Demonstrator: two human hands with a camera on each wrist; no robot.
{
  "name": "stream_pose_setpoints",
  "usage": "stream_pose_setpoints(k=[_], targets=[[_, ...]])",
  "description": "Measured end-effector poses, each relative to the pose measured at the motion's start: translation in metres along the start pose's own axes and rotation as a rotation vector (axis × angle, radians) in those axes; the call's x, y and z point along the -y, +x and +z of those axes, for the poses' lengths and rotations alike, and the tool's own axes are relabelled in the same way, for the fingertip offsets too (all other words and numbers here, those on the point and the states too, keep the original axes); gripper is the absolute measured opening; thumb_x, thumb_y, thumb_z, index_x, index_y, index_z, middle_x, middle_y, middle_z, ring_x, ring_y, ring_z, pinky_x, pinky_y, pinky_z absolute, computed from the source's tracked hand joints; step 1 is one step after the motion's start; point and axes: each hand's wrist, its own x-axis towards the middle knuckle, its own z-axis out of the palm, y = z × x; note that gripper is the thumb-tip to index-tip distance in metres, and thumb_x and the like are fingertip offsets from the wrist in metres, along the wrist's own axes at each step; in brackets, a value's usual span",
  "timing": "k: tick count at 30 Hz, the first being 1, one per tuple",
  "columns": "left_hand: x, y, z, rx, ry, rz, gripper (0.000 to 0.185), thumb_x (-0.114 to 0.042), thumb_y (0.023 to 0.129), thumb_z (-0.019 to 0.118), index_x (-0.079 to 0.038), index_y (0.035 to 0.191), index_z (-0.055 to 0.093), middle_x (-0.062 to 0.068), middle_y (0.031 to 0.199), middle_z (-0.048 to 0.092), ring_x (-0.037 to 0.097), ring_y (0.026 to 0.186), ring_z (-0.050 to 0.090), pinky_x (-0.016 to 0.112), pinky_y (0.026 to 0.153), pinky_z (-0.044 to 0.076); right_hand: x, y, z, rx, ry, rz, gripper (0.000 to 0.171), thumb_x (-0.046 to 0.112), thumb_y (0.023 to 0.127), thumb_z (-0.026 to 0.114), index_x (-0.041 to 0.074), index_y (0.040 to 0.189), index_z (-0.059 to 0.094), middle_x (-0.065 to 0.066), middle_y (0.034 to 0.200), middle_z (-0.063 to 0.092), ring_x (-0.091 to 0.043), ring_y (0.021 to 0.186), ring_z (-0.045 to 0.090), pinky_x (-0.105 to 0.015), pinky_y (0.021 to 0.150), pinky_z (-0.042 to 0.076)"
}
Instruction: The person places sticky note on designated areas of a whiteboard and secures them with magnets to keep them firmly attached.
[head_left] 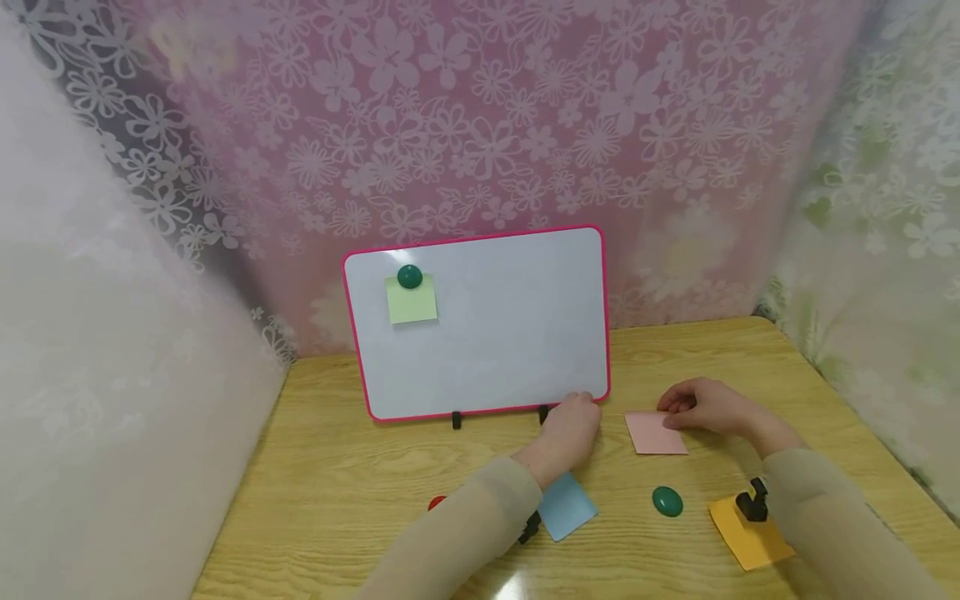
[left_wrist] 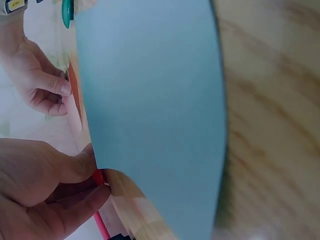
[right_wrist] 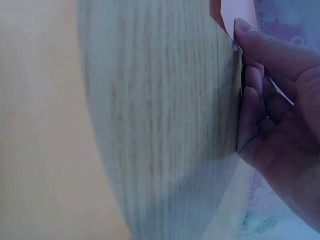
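Pink note (head_left: 651, 437) pinched at edge by right hand (head_left: 708, 406); left hand (head_left: 570, 433), apart, grips whiteboard (head_left: 480, 325) by lower corner. Hard tug could tip whiteboard; tight squeeze could crease note.

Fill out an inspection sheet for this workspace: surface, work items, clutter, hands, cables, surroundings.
Surface: light wood-grain table.
Work items: whiteboard upright, pale green note on its upper left with a green disc over the note's top; pink note right of the board.
Clutter: blue note; second green disc; orange note with a black object on it; red object partly hidden by the left sleeve.
Left hand: grips the whiteboard's lower right corner.
Right hand: pinches the pink note's edge.
Cables: nothing seen.
Surroundings: flower-patterned hangings.
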Motion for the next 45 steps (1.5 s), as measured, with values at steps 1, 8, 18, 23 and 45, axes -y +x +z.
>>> stream_pose_setpoints(k=[1,8,18,23,45], targets=[[0.0005,-0.0001,-0.0002,-0.002,-0.006,0.003,0.014,-0.01,0.102,0.072,-0.018,0.093,0.079,-0.004,0.104,0.067,0.01,0.094,0.061,0.024,0.08,0.057,-0.0004,0.0002,0.0002,0.0,0.003,0.001,0.027,0.027,0.095,0.084,0.01,0.114,0.078,0.003,0.103,0.072,-0.016,0.092,0.063,-0.03,0.082,0.054],[0.0045,-0.0008,-0.0032,-0.031,-0.015,0.051,0.02,-0.013,0.098,0.076,-0.016,0.079,0.072,-0.002,0.096,0.066,0.012,0.088,0.062,0.022,0.08,0.055,-0.0034,0.0011,0.0009,0.005,0.018,0.004,0.025,0.026,0.095,0.084,0.01,0.113,0.078,0.002,0.102,0.072,-0.017,0.091,0.063,-0.03,0.082,0.054],[0.0044,0.0006,-0.004,-0.024,-0.011,0.054,0.02,-0.013,0.097,0.078,-0.016,0.079,0.071,-0.001,0.096,0.065,0.013,0.088,0.06,0.022,0.082,0.054,-0.0027,0.0005,-0.0016,0.008,0.028,0.001,0.023,0.023,0.095,0.084,0.009,0.111,0.077,0.001,0.1,0.072,-0.014,0.089,0.063,-0.029,0.082,0.054],[0.0044,-0.0002,-0.0054,-0.025,-0.01,0.064,0.021,-0.013,0.098,0.078,-0.016,0.078,0.071,-0.001,0.096,0.065,0.013,0.088,0.059,0.022,0.081,0.053,-0.0029,0.0012,-0.0021,0.013,0.033,-0.014,0.021,0.021,0.096,0.083,0.007,0.109,0.076,0.001,0.098,0.072,-0.015,0.089,0.063,-0.028,0.08,0.053],[0.0082,-0.0069,-0.0068,-0.022,-0.006,0.09,0.017,-0.015,0.1,0.075,-0.016,0.083,0.073,0.001,0.097,0.066,0.014,0.086,0.058,0.024,0.079,0.054,0.0008,0.0007,0.0042,-0.033,-0.024,-0.009,0.019,0.025,0.096,0.083,0.011,0.106,0.077,0.003,0.098,0.072,-0.012,0.088,0.062,-0.032,0.08,0.054]])
